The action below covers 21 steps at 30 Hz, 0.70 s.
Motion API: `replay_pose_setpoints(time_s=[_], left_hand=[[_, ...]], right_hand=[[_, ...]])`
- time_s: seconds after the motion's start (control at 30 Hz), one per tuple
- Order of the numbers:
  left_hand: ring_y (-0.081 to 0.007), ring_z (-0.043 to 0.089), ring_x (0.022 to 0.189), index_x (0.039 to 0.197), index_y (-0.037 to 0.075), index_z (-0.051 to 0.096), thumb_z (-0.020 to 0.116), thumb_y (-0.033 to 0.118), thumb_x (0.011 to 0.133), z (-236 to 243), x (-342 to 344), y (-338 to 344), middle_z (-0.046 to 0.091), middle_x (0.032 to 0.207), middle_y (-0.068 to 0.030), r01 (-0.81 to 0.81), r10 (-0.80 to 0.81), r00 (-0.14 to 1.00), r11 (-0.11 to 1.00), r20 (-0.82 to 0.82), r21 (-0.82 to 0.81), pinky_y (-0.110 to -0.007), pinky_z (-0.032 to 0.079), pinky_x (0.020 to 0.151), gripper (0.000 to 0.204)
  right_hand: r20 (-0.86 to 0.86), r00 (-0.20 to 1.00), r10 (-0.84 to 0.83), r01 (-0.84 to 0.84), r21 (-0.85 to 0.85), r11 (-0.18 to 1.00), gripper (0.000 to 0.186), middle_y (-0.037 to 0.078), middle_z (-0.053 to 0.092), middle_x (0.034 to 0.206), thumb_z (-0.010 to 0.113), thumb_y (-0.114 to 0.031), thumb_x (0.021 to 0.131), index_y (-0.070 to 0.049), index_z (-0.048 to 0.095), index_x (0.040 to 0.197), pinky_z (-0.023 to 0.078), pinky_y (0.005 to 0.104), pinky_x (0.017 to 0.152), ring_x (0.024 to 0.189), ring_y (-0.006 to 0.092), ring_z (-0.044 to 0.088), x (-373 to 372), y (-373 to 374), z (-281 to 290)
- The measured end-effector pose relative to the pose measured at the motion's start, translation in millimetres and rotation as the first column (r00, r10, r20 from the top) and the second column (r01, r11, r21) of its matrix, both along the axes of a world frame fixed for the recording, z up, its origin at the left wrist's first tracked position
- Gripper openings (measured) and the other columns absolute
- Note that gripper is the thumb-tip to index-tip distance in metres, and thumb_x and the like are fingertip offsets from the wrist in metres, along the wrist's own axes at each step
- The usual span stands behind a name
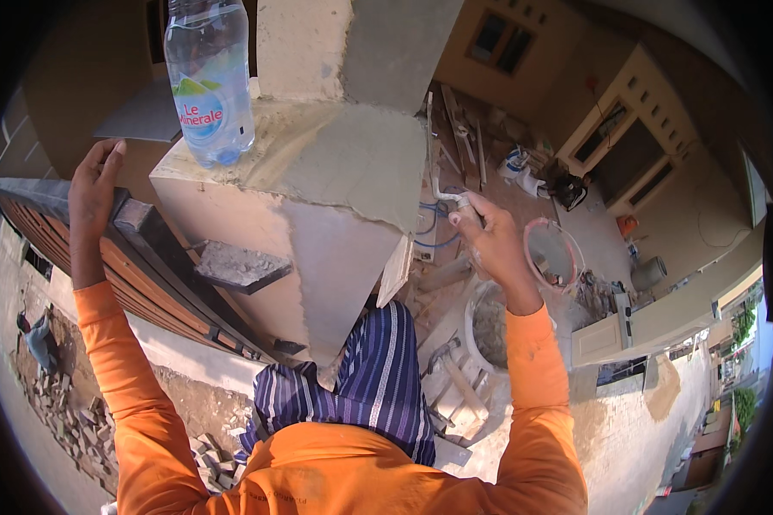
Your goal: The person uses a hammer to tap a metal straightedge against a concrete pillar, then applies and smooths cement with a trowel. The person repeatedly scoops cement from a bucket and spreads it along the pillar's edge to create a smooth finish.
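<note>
The largest thing is a masonry pillar [270,219] in the centre, whose stepped ledge is partly covered with grey plaster. To its left, a dark gate [56,227] with brown slats is seen. From the lower edge two orange sleeves [137,378] are extended forward, one on each side, and both forearms are raised almost upright. Across the lap, a striped purple cloth [382,360] is worn. By the right forearm a bucket [470,322] is placed, partly hidden by it, with greyish material inside. On the ledge, near its left corner, a clear bottle [210,94] is stood upright. The left hand [97,193] is lifted above the gate, well apart from the bottle; its fingers are loosely bent, and nothing is seen held in them. The right hand [496,236] is turned inward, its fingers closed around the handle of a trowel [448,196], which is held just beside the pillar's right edge.
</note>
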<state>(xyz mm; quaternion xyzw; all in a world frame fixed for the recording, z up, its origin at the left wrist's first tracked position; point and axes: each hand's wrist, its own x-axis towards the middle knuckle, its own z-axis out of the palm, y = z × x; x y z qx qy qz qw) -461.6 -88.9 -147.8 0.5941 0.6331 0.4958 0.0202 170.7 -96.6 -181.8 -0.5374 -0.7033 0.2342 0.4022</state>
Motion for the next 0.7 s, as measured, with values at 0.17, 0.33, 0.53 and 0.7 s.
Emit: replay_pose_setpoints(time_s=[0.17, 0.33, 0.53, 0.7], left_hand=[[-0.0149, 0.066, 0.112, 0.134, -0.001, 0.073, 0.065, 0.037, 0.115, 1.5, -2.7, -3.0, 0.074, 0.116, -0.0058, -0.060, 0.057, 0.994, 0.998, -0.092, -0.021, -0.031, 0.049, 0.106, 0.044], [-0.0156, 0.068, 0.112, 0.134, 0.001, 0.074, 0.066, 0.040, 0.114, 1.3, -8.0, 0.0, 0.076, 0.116, -0.0073, -0.045, 0.044, 0.997, 0.999, -0.071, -0.019, -0.032, 0.049, 0.107, 0.045], [-0.0135, 0.066, 0.111, 0.133, -0.001, 0.074, 0.067, 0.036, 0.115, 0.0, -9.3, -0.8, 0.074, 0.115, -0.0044, -0.019, 0.018, 1.000, 0.999, -0.016, -0.028, -0.031, 0.050, 0.105, 0.042], [-0.0129, 0.065, 0.107, 0.131, -0.001, 0.074, 0.067, 0.034, 0.115, 4.5, -2.2, -3.1, 0.073, 0.112, -0.0034, -0.004, 0.003, 1.000, 0.999, -0.026, -0.032, -0.031, 0.050, 0.103, 0.039]], right_hand=[[0.183, 0.982, -0.052, 0.042, 0.057, 0.997, 0.033, 0.016, 0.072, 0.107, 0.075, -0.014, 0.100, 0.003, 0.070, 0.127, 0.052, 0.0385, 0.094, 0.099, 0.0270, 0.066, 6.1, -22.3, 18.6], [0.310, 0.949, -0.053, 0.044, 0.036, 0.998, 0.028, 0.019, 0.070, 0.106, 0.074, -0.011, 0.098, 0.004, 0.068, 0.120, 0.051, 0.0422, 0.091, 0.097, 0.0345, 0.064, 15.8, -40.9, 37.4], [0.324, 0.942, -0.085, 0.035, 0.156, 0.987, 0.019, 0.028, 0.069, 0.104, 0.071, -0.013, 0.098, 0.003, 0.067, 0.108, 0.050, 0.0529, 0.086, 0.097, 0.0492, 0.065, 41.1, -49.6, 46.7], [0.469, 0.847, -0.251, 0.119, 0.293, 0.949, 0.026, 0.027, 0.073, 0.116, 0.072, -0.018, 0.099, 0.001, 0.073, 0.117, 0.054, 0.0563, 0.096, 0.112, 0.0493, 0.069, 53.8, -27.6, 55.3]])
